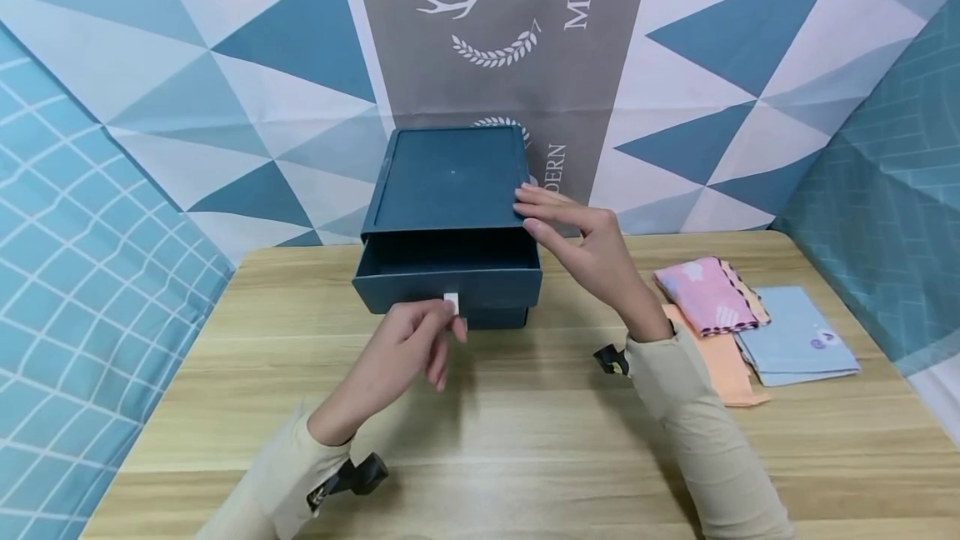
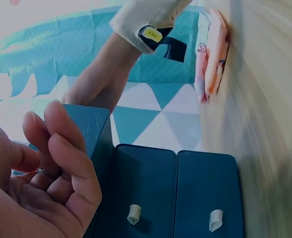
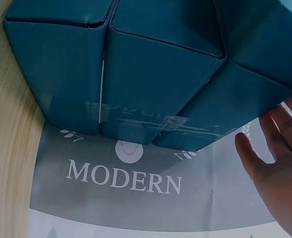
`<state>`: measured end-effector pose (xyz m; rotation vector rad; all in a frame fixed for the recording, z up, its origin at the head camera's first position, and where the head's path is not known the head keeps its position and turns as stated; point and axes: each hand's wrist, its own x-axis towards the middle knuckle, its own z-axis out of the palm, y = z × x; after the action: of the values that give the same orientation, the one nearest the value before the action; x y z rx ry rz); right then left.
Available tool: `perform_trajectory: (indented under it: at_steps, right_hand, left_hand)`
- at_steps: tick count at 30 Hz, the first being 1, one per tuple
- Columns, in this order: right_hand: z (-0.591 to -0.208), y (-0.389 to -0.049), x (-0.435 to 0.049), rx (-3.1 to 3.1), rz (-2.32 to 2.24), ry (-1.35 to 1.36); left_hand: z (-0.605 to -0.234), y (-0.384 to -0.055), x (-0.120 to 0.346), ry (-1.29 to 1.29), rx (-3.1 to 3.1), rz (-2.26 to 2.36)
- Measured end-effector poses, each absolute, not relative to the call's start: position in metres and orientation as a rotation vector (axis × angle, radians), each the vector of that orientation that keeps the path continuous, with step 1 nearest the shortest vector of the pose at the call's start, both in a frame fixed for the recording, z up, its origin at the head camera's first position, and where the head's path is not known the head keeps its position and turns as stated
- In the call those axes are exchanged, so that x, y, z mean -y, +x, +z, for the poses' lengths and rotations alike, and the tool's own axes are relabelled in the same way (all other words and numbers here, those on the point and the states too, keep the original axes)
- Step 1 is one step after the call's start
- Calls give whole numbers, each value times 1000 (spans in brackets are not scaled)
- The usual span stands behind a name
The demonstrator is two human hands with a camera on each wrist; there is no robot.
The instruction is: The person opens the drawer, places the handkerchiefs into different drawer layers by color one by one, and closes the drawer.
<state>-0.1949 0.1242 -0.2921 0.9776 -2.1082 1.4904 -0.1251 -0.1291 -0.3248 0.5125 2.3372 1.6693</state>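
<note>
A dark teal drawer box (image 1: 453,177) stands at the back of the table, its top drawer (image 1: 401,292) pulled partway out; the visible part of its inside looks empty. My left hand (image 1: 408,348) pinches the white pull tab (image 1: 452,298) on that drawer's front. Two lower drawers, each with a white tab (image 2: 134,214), appear closed in the left wrist view. With fairly straight fingers, my right hand (image 1: 588,252) rests on the box's top right edge. The right wrist view shows the box's side (image 3: 141,84) and those fingers touching its upper part.
On the table's right lie folded cloths: a pink patterned one (image 1: 705,294), a light blue one (image 1: 795,336) and an orange one (image 1: 723,361). A patterned backdrop (image 1: 495,82) rises close behind the box. Wood tabletop (image 1: 540,440) extends in front.
</note>
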Motion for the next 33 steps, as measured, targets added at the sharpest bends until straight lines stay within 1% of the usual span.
perform_trajectory:
  at_steps: [15, 33]
  right_hand:
    - [-291, -194, -124, 2130, 1503, 970]
    - [-289, -193, -124, 2172, 1500, 958]
  left_hand:
    - [-324, -113, 130, 471, -2372, 1618]
    - [-307, -83, 135, 528, -2497, 1238]
